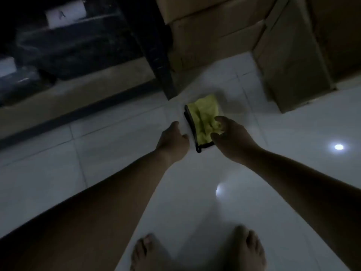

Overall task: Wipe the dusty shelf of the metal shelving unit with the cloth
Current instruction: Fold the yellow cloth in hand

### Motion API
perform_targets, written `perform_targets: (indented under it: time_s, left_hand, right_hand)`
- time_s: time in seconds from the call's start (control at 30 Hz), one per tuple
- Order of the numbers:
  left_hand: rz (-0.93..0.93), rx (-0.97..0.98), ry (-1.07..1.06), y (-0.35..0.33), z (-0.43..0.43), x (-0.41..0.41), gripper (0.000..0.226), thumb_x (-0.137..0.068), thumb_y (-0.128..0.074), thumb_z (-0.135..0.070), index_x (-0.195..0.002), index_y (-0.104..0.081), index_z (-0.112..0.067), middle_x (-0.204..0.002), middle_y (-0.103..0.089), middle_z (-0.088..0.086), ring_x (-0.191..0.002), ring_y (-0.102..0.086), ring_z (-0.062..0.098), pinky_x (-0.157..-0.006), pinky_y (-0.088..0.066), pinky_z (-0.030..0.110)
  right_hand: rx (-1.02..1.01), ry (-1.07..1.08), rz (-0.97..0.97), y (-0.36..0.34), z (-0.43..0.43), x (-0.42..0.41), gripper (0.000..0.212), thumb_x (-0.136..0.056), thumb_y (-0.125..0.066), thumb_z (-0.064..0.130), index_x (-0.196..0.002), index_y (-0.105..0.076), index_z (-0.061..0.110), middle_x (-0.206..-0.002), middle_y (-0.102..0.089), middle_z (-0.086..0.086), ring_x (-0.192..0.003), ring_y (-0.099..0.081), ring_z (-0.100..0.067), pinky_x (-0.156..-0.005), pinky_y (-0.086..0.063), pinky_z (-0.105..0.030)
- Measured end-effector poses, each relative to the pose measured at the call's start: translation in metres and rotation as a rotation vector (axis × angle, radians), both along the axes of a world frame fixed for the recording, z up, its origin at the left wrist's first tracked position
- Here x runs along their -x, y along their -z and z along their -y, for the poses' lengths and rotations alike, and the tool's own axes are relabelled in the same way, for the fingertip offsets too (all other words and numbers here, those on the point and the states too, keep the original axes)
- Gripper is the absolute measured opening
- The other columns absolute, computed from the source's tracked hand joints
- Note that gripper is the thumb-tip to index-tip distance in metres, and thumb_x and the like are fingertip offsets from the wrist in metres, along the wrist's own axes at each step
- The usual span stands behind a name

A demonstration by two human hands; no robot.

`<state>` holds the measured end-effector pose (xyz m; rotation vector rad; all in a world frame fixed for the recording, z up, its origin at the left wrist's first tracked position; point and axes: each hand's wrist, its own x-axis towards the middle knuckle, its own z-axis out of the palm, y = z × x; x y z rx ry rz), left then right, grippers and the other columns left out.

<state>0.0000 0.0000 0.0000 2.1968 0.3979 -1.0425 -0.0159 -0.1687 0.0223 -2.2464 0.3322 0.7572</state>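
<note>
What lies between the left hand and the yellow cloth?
In the head view, only bare white floor tile separates the left hand from the cloth; the right hand is already touching it.

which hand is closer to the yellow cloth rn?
Right. The right hand has its fingers on the cloth, at its near right corner on the floor. The left hand is just left of the cloth's dark edge, open, not touching.

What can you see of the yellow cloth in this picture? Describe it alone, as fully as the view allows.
The cloth is yellow-green with a black edge along its left and near sides, soft and towel-like, crumpled rather than flat. It lies on the white tiled floor, near the dark foot of the shelving unit. The right hand pinches its near right corner; the left hand is beside it, not touching.
</note>
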Motion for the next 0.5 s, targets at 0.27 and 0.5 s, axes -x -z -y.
perform_targets:
  time_s: [0.27, 0.5]
  left_hand:
    - [0.015, 0.023, -0.14, 0.035, 0.006, -0.012, 0.035, -0.105, -0.054, -0.02, -0.139, -0.055, -0.012, -0.131, -0.065, 0.015, -0.115, -0.064, 0.034, -0.095, -0.057, 0.046]
    - [0.003, 0.074, -0.255, 0.044, 0.001, -0.012, 0.027, -0.1, -0.063, -0.019, -0.127, -0.063, -0.017, -0.117, -0.072, 0.013, -0.105, -0.07, 0.03, -0.092, -0.06, 0.048]
  right_hand:
    - [0.048, 0.161, -0.007, 0.042, -0.027, -0.016, 0.046, -0.081, -0.043, 0.008, -0.126, -0.049, 0.016, -0.111, -0.059, -0.005, -0.094, -0.06, -0.023, -0.076, -0.057, -0.039]
    - [0.081, 0.24, -0.042, 0.051, -0.032, -0.037, 0.035, -0.096, -0.05, 0.031, -0.123, -0.048, 0.01, -0.093, -0.058, -0.001, -0.073, -0.057, -0.014, -0.053, -0.044, -0.022]
